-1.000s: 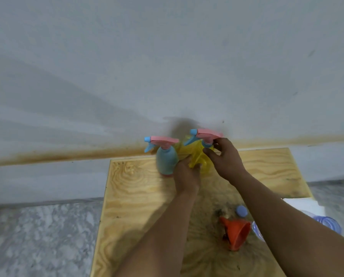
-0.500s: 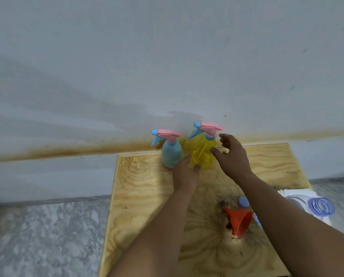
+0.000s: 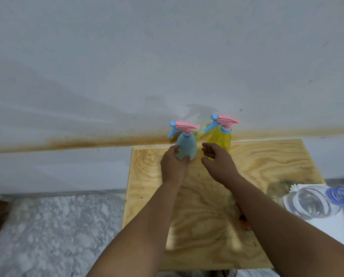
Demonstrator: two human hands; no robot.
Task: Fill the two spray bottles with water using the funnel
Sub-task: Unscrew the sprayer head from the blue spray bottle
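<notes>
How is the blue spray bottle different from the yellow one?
The opaque pale blue plastic spray bottle is solid-coloured; the clear yellow plastic spray bottle is see-through. The left hand holds the blue one; the right hand hovers before the yellow one. Both stand upright with pink-and-blue trigger heads on.

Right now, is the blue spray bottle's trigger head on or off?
On. The pink trigger head sits on the blue spray bottle, which stands upright in the left hand.
</notes>
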